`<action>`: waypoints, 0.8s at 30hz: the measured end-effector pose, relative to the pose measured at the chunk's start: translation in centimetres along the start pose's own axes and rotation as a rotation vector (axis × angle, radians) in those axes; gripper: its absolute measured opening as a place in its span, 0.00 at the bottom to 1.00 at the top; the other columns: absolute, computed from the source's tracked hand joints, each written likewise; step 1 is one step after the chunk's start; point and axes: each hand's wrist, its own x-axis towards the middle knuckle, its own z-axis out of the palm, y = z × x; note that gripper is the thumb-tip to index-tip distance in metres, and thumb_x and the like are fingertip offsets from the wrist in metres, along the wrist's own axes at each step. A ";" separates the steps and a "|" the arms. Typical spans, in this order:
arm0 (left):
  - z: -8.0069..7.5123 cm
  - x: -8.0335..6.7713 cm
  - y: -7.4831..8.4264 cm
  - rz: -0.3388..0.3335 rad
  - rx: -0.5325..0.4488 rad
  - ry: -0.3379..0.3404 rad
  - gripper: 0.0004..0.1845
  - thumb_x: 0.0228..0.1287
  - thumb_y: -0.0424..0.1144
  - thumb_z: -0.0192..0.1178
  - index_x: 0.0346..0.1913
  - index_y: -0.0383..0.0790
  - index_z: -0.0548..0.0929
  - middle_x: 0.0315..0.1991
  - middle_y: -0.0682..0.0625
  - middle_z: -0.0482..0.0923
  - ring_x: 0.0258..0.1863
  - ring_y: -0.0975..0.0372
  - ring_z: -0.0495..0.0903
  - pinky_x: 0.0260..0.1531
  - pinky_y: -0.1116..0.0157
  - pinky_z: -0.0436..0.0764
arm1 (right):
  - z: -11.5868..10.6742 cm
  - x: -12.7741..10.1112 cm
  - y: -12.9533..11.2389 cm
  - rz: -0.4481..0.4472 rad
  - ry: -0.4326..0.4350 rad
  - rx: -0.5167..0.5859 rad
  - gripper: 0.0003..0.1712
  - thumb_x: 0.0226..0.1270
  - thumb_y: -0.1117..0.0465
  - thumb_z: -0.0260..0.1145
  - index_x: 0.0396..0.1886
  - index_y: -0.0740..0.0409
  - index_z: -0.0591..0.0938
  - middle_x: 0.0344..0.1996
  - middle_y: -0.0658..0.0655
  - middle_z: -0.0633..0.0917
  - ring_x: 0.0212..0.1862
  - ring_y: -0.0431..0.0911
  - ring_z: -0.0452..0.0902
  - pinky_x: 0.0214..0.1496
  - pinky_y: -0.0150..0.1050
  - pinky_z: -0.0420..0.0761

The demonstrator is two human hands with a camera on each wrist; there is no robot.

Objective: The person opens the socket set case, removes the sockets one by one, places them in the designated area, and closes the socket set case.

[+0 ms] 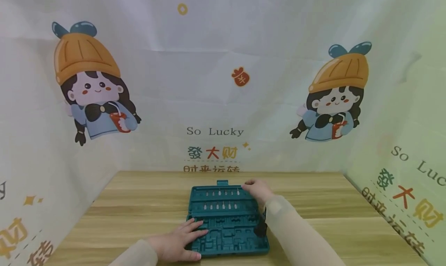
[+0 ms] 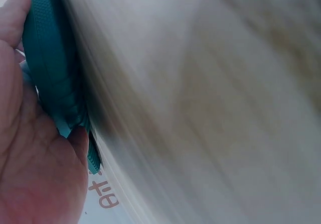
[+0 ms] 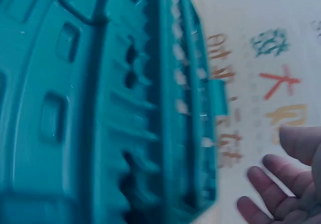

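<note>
A teal plastic tool case [image 1: 230,241] lies unfolded on the table, its lid [image 1: 212,210] at the back and its moulded base nearer me. Two rows of small pale-tipped bits [image 1: 223,205] sit in the lid. My left hand [image 1: 175,241] rests on the left side of the base with fingers spread; the left wrist view shows its palm against the case's edge [image 2: 52,58]. By the lid's far right corner is my right hand [image 1: 259,190]. In the right wrist view its loosely bent fingers [image 3: 273,191] are apart from the case, holding nothing.
The case stands on a wood-grain table [image 1: 139,204]. A pale printed cloth [image 1: 209,95] hangs behind and along both sides. A latch tab [image 1: 222,182] sticks out from the lid's far edge. Something black [image 1: 260,227] shows at the right wrist, over the base's right side.
</note>
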 end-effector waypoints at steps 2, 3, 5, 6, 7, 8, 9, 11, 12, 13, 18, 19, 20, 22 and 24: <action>-0.1 0.1 -0.2 0.002 -0.004 -0.003 0.34 0.64 0.67 0.51 0.72 0.72 0.57 0.76 0.60 0.45 0.74 0.45 0.41 0.59 0.34 0.58 | 1.1 1.1 0.4 -0.003 0.036 0.048 0.21 0.71 0.60 0.61 0.56 0.70 0.78 0.54 0.68 0.78 0.58 0.62 0.72 0.56 0.56 0.73; -0.1 0.1 -0.3 0.009 -0.004 -0.002 0.33 0.65 0.67 0.50 0.72 0.72 0.57 0.76 0.61 0.46 0.74 0.45 0.41 0.59 0.35 0.58 | 1.5 1.5 0.6 -0.004 0.053 0.060 0.20 0.70 0.60 0.62 0.55 0.70 0.79 0.53 0.67 0.79 0.57 0.62 0.73 0.55 0.56 0.74; -0.3 -0.1 0.3 0.014 0.007 0.000 0.33 0.67 0.63 0.52 0.73 0.67 0.58 0.76 0.57 0.48 0.74 0.44 0.43 0.59 0.36 0.59 | 2.3 2.1 1.0 -0.006 0.080 0.056 0.18 0.68 0.61 0.63 0.52 0.69 0.81 0.51 0.66 0.81 0.54 0.61 0.76 0.52 0.55 0.76; -0.4 -0.2 0.6 0.019 0.014 -0.002 0.33 0.68 0.61 0.52 0.74 0.64 0.59 0.76 0.54 0.49 0.74 0.44 0.44 0.60 0.37 0.59 | 2.6 2.3 1.2 -0.004 0.097 0.047 0.17 0.67 0.61 0.65 0.50 0.68 0.82 0.49 0.65 0.82 0.52 0.60 0.77 0.50 0.54 0.77; -0.4 -0.2 0.7 0.040 0.036 0.004 0.33 0.69 0.59 0.52 0.74 0.61 0.59 0.75 0.52 0.50 0.73 0.43 0.46 0.60 0.38 0.60 | 2.9 2.5 1.4 0.001 0.114 0.034 0.16 0.66 0.61 0.66 0.49 0.67 0.83 0.47 0.64 0.83 0.50 0.59 0.78 0.48 0.53 0.78; -0.4 -0.1 0.5 0.066 0.053 0.014 0.33 0.69 0.58 0.52 0.74 0.57 0.60 0.75 0.49 0.51 0.72 0.41 0.47 0.60 0.38 0.61 | 3.1 2.6 1.6 0.008 0.128 0.019 0.16 0.66 0.60 0.66 0.48 0.66 0.84 0.46 0.63 0.83 0.48 0.58 0.79 0.46 0.52 0.79; -0.1 0.2 -0.2 0.103 0.077 0.020 0.32 0.71 0.56 0.51 0.75 0.55 0.59 0.75 0.47 0.52 0.72 0.41 0.48 0.60 0.40 0.62 | 3.2 2.8 1.8 0.017 0.141 0.005 0.15 0.65 0.60 0.67 0.47 0.65 0.85 0.45 0.62 0.84 0.47 0.57 0.79 0.45 0.52 0.79; 0.7 1.0 -1.9 0.156 0.105 0.024 0.33 0.72 0.56 0.50 0.75 0.54 0.58 0.75 0.46 0.51 0.72 0.41 0.48 0.60 0.41 0.64 | 3.7 3.1 2.5 0.036 0.157 0.003 0.14 0.64 0.60 0.68 0.45 0.66 0.85 0.44 0.63 0.84 0.46 0.57 0.79 0.45 0.51 0.79; 1.2 1.6 -3.3 0.183 0.112 0.026 0.33 0.72 0.58 0.49 0.76 0.56 0.56 0.75 0.47 0.51 0.72 0.41 0.48 0.59 0.41 0.64 | 3.9 3.2 2.7 0.042 0.167 0.006 0.13 0.63 0.61 0.68 0.43 0.66 0.86 0.47 0.65 0.82 0.48 0.59 0.78 0.46 0.52 0.79; 1.7 2.2 -4.6 0.205 0.117 0.027 0.33 0.71 0.60 0.48 0.76 0.59 0.55 0.76 0.48 0.49 0.72 0.41 0.47 0.59 0.40 0.64 | 4.1 3.3 2.9 0.047 0.174 0.009 0.13 0.63 0.61 0.68 0.42 0.67 0.86 0.51 0.67 0.81 0.52 0.61 0.76 0.48 0.52 0.78; 2.5 3.6 -7.6 0.215 0.095 -0.004 0.35 0.69 0.63 0.47 0.75 0.66 0.51 0.76 0.51 0.46 0.73 0.41 0.44 0.58 0.39 0.64 | 4.5 3.6 3.1 0.071 0.174 0.035 0.13 0.63 0.64 0.67 0.41 0.72 0.85 0.68 0.74 0.61 0.68 0.69 0.56 0.62 0.56 0.68; 2.4 3.6 -7.6 0.218 0.091 -0.007 0.34 0.70 0.62 0.48 0.76 0.65 0.52 0.76 0.51 0.45 0.73 0.41 0.44 0.58 0.39 0.64 | 4.5 3.6 3.0 0.080 0.164 0.034 0.13 0.64 0.64 0.67 0.42 0.72 0.85 0.68 0.75 0.60 0.68 0.68 0.55 0.63 0.56 0.67; 2.3 3.6 -7.4 0.223 0.086 -0.008 0.34 0.71 0.61 0.48 0.76 0.64 0.52 0.76 0.50 0.45 0.73 0.40 0.43 0.58 0.39 0.64 | 4.4 3.7 2.9 0.089 0.154 0.024 0.14 0.64 0.64 0.66 0.43 0.72 0.85 0.67 0.74 0.63 0.67 0.67 0.58 0.62 0.55 0.68; 2.0 3.4 -7.1 0.234 0.076 -0.006 0.33 0.72 0.60 0.47 0.76 0.61 0.53 0.77 0.49 0.45 0.73 0.40 0.43 0.58 0.39 0.64 | 4.3 3.8 2.6 0.095 0.137 -0.018 0.14 0.65 0.63 0.66 0.45 0.71 0.85 0.63 0.72 0.71 0.64 0.65 0.64 0.61 0.54 0.70; 1.8 3.2 -6.7 0.244 0.063 -0.003 0.33 0.72 0.58 0.47 0.76 0.60 0.53 0.77 0.48 0.44 0.73 0.40 0.42 0.59 0.39 0.63 | 4.2 3.9 2.3 0.121 0.140 -0.052 0.14 0.65 0.62 0.66 0.43 0.69 0.86 0.57 0.72 0.76 0.60 0.65 0.68 0.58 0.54 0.71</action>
